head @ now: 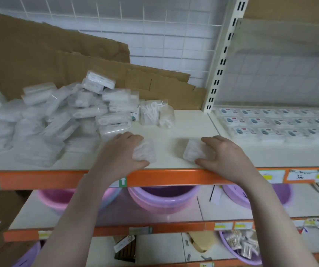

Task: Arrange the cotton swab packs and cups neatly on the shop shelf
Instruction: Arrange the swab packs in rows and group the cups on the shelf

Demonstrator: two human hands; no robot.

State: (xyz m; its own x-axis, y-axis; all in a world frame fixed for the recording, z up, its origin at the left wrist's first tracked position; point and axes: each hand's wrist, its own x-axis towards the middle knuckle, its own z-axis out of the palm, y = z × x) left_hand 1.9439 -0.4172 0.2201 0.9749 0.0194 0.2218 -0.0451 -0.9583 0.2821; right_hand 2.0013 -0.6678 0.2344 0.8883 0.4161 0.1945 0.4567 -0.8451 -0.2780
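**Two hands, a clear pack in each, at the front of the shop shelf**

The white shelf (174, 130) with its orange front edge runs across the middle of the frame, backed by a white wire grid. Torn brown cardboard (58, 60) leans against that grid in the upper left. Below it, filling the left of the shelf, lies a loose heap of clear packs (58, 116), tumbled at all angles, some stacked on others. At the right of the frame, past the slotted upright post (220, 60), flat labelled packs (274, 122) lie in tidy rows. In the lower shelf, bottom centre, sit pink and purple basins (162, 197).

Near the front edge, centre frame, the left hand (122, 153) curls its fingers and thumb round a small clear pack (145, 151), holding it on the shelf surface just right of the heap. A bare stretch of shelf apart, the right hand (224, 153) grips a second clear pack (192, 152) in the same way, fingers over the top and thumb at the shelf edge. Behind the hands, just right of the heap, two small bags of white picks (154, 112) stand upright side by side.
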